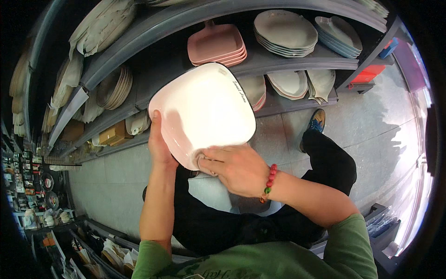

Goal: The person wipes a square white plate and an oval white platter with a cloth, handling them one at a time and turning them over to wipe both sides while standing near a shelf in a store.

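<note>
A square white ceramic plate (pixel 212 104) with rounded corners and a dark rim is held up in front of me, tilted toward my face. Small lettering runs along its right side. My left hand (pixel 160 143) grips the plate's left edge, thumb on the upper face and the other fingers hidden beneath. At the near edge, my right hand (pixel 237 167) presses a bunched pale cloth (pixel 200 160) against the plate. Part of the cloth is covered by my fingers. A red bead bracelet (pixel 271 178) circles my right wrist.
Beyond the plate, a grey shelf (pixel 275 66) carries stacked pink square dishes (pixel 216 43), white scalloped plates (pixel 285 31) and blue-edged shell-shaped dishes (pixel 339 36). More dishes (pixel 289 83) sit on the lower shelf. Cardboard boxes (pixel 113 134) stand low on the left. Grey floor tiles (pixel 111 188) lie below.
</note>
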Demonstrator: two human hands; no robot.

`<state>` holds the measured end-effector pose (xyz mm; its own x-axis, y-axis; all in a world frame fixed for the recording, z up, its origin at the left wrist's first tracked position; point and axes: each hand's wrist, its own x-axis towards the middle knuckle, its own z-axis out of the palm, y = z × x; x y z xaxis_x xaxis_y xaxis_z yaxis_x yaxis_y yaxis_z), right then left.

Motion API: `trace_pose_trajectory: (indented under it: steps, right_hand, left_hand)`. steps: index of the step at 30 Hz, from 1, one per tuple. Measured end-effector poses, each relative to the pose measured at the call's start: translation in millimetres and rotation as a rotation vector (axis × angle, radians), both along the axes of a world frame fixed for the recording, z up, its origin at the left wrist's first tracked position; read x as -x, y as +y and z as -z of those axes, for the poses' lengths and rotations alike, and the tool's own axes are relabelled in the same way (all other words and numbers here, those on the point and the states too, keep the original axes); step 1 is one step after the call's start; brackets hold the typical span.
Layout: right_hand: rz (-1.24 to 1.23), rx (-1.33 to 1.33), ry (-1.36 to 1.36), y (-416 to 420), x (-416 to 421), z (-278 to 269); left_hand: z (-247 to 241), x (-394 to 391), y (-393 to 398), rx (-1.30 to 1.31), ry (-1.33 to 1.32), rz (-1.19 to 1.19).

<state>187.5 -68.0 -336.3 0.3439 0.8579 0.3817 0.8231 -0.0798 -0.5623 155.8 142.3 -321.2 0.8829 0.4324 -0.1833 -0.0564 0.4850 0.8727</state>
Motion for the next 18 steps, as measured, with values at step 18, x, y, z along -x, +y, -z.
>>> trace_pose_trajectory:
  steps: [18]
  right_hand:
    - [0.543, -0.357, 0.422, 73.7, -25.2, 8.4]
  left_hand:
    - [12.4, -17.7, -47.2, -0.027, 0.205, 0.148]
